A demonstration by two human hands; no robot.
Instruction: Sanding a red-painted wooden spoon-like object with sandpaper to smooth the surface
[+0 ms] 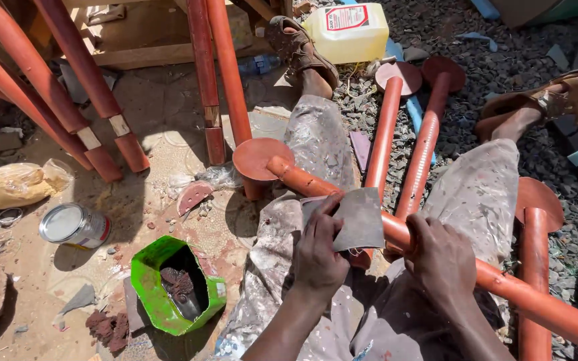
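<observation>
Red-brown pole (342, 194) across lap, right hand (441, 262) gripping it, left hand (317, 254) pinching sandpaper (356, 217), outdoors over gravel (503, 67).

We see open sandy ground far left; green container (176, 284) and tin can (75, 226) block near left; red poles (425, 144) crowd right.

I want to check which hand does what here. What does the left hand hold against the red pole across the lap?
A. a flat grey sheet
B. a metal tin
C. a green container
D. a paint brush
A: the left hand presses a flat grey sheet onto the red pole, while the right hand grips the pole beside it.
</observation>
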